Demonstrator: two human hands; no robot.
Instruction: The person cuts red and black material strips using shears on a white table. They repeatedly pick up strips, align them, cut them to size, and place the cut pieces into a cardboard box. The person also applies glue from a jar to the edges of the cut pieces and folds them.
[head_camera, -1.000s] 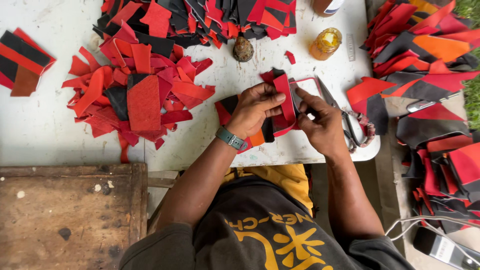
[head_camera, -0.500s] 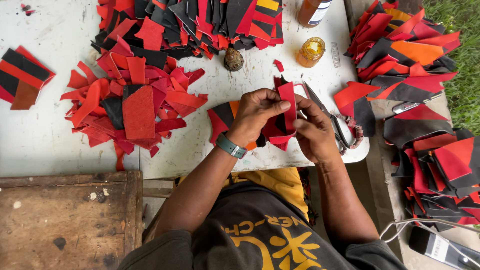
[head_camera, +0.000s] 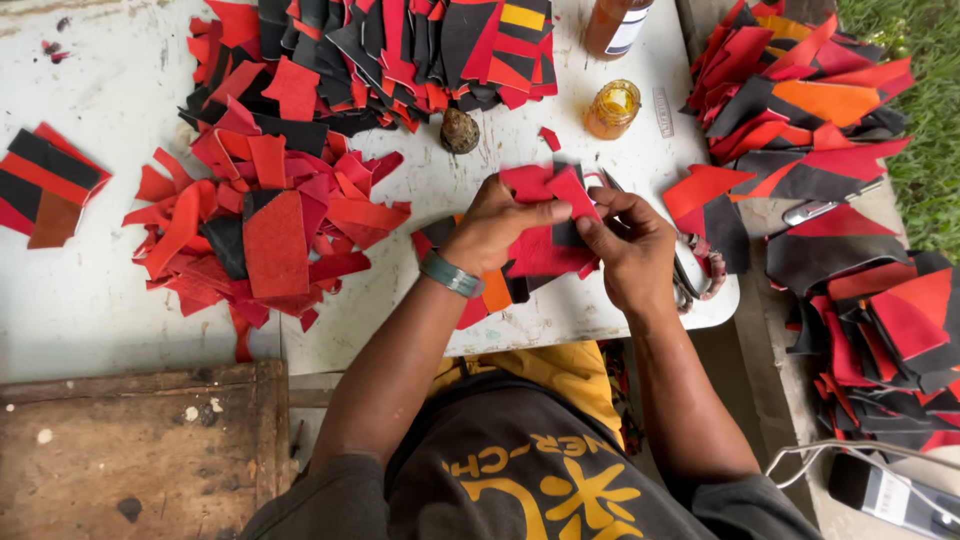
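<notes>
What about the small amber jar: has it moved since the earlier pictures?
No. The amber jar still stands just below the brown bottle, to the right of the dark round lump.

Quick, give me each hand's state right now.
Left hand: closed, pinching the red leather piece from the left.
Right hand: closed, fingers gripping the same red leather piece from the right.
</notes>
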